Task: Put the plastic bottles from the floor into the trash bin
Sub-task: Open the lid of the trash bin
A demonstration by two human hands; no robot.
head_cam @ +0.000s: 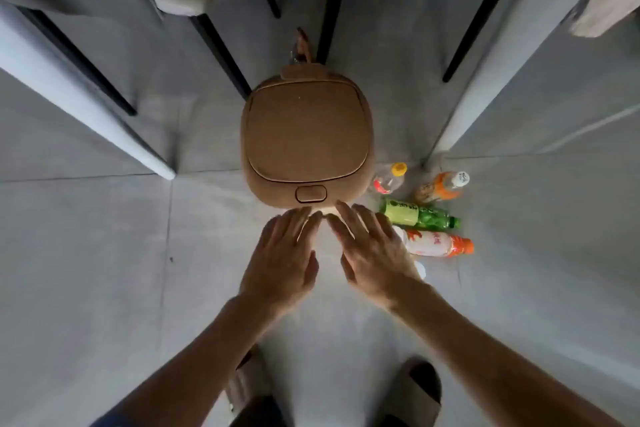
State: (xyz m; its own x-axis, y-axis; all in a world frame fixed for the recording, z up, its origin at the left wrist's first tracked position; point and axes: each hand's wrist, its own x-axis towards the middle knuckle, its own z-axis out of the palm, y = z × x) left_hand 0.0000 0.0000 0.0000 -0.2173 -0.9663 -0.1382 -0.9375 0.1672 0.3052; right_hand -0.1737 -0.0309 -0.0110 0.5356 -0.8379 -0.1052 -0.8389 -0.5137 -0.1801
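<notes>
Nothing appears to be binned yet, judging by how things are lying. The tan trash bin (306,139) is sitting in the middle of the frame with its lid (306,130) closed and its push-button latch (310,193) facing the person.

Both hands are hovering just below the bin's near edge, palms down. The left hand (284,260) and the right hand (372,253) are each spread flat with fingers extended, and neither is gripping anything.

The bottles are lying on the grey floor (104,253) to the right of the bin, at centre right of the frame:
- A clear bottle with a yellow cap (389,178) is lying just beside the bin.
- An orange-labelled bottle with a white cap (443,186) is lying further right.
- A green bottle (420,215) is lying below those two.
- A white-labelled bottle with an orange cap (438,243) is lying lowest, partly behind the right hand.
- A small white shape (420,269) is peeking out beside the right wrist; I cannot tell what it is.
- Something reddish (302,45) is lying above the bin, too unclear to name.

So opening the lid and every bottle transfer are likely remaining.

The labels are carrying print, and the white cap seems to have marks on it, but none of it is readable.
</notes>
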